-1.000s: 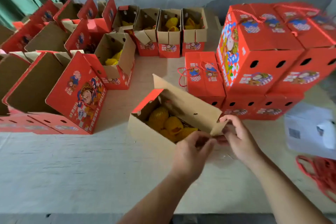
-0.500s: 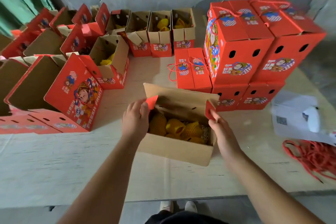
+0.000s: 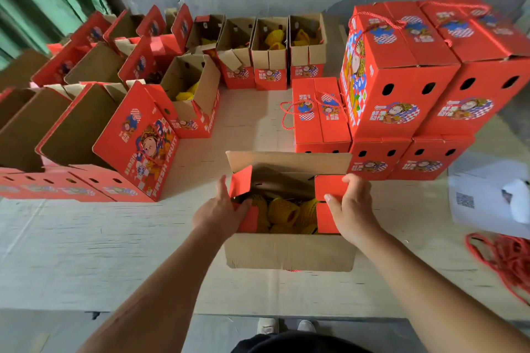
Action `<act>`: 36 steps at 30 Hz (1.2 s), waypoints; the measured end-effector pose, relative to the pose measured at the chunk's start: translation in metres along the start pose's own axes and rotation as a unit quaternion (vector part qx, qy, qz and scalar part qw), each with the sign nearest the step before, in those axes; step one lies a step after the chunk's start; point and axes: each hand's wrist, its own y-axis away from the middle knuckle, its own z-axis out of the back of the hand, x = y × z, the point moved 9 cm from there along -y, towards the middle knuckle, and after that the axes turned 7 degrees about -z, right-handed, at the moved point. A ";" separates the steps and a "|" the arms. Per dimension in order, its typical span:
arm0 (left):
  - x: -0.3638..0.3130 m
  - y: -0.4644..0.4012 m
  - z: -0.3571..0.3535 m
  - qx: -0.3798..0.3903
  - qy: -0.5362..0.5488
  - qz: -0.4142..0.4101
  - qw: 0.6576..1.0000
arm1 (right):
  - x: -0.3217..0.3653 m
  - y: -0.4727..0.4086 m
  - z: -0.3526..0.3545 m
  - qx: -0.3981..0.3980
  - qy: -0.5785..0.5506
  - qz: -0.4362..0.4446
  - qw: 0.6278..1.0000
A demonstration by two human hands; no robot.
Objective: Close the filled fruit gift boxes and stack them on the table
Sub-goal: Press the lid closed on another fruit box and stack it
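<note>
Gripping the red side flaps of the open fruit box [image 3: 289,252] on the desk [image 3: 86,252], the left hand [image 3: 219,213] and right hand [image 3: 351,209] curled their fingers round one each.

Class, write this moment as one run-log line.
step: folding side flaps | left hand: grips left flap | right hand: grips right flap | open box: fruit visible, long flaps open

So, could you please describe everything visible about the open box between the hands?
The open box is brown cardboard inside, red printed outside, upright near the table's front edge. Its long flaps stand open; the left hand and right hand fold its red end flaps inward over yellow net-wrapped fruit.
</note>
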 end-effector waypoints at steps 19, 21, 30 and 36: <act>0.002 0.003 -0.009 -0.151 0.369 0.041 0.916 | -0.022 -0.009 0.013 0.010 -0.223 0.010 0.975; 0.000 0.009 -0.004 -0.172 0.368 0.029 0.913 | -0.019 -0.011 0.013 -0.001 -0.180 0.019 0.984; -0.037 0.019 0.027 -0.208 -0.044 -0.230 0.950 | 0.010 -0.023 0.012 0.021 0.051 0.117 0.992; -0.059 -0.012 0.017 -0.086 -0.134 -0.267 0.951 | 0.025 -0.022 0.004 -0.019 0.257 0.223 0.940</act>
